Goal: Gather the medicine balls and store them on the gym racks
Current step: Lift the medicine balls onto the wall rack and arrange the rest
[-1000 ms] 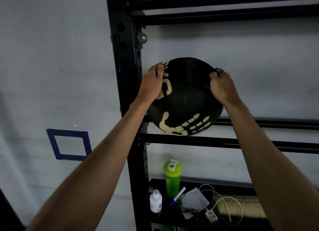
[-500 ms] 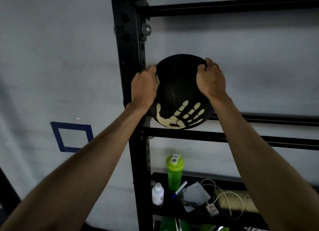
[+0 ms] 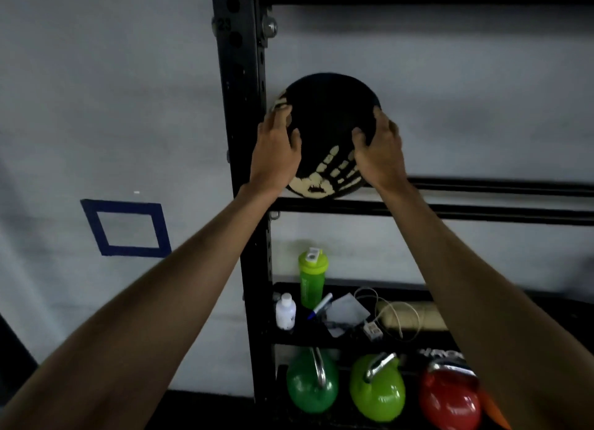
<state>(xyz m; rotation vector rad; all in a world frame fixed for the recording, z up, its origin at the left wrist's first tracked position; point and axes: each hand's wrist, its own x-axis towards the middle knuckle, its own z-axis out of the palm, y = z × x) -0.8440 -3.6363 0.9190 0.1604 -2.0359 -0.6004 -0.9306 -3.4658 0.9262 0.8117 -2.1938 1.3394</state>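
Ball (image 3: 324, 124): at the rails (image 3: 466, 211), beside the post (image 3: 239, 114).
Hands: left hand (image 3: 275, 154) and right hand (image 3: 379, 154) clasp its sides.
Rails: centre ball between both before release.

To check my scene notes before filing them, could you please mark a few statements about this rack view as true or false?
1. The left hand and right hand both hold the black medicine ball. True.
2. The ball bears a red star. False: it bears a cream handprint.
3. A green shaker bottle stands on the shelf below the ball. True.
4. Every kettlebell at the bottom is red. False: a dark green kettlebell and a lime kettlebell stand left of a red kettlebell.
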